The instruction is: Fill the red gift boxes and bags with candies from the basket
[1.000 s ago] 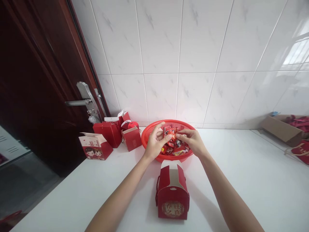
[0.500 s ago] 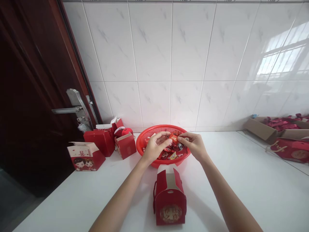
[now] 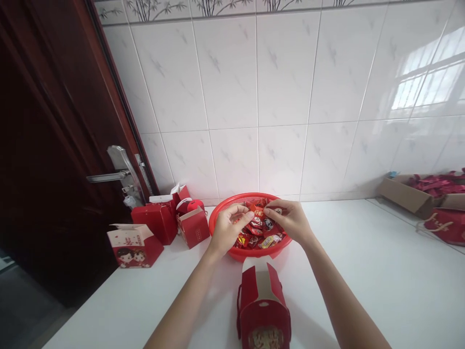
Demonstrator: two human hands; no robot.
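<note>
A red plastic basket (image 3: pixel 214 227) full of wrapped candies (image 3: pixel 268 225) stands near the wall. Above it, my left hand (image 3: pixel 229 227) and my right hand (image 3: pixel 290 218) pinch a small red candy packet (image 3: pixel 257 211) between them, one at each side. The fingers of both hands are closed on its edges. In front of the basket, nearer to me, is a red gift box (image 3: pixel 264 310) with its top flaps partly open, a cord handle on its side and a gold pattern on its front. Neither hand touches this box.
Several red gift boxes (image 3: pixel 156 222) stand at the left, beside a dark door with a metal handle (image 3: pixel 109 177). On the right are a cardboard box (image 3: pixel 403 195) of dark red ribbons and another red box (image 3: pixel 448 225). White tiles (image 3: pixel 283 72) rise behind.
The view has tilted up slightly, so the basket and boxes appear lower. Both hands still hold the red packet above the basket.
</note>
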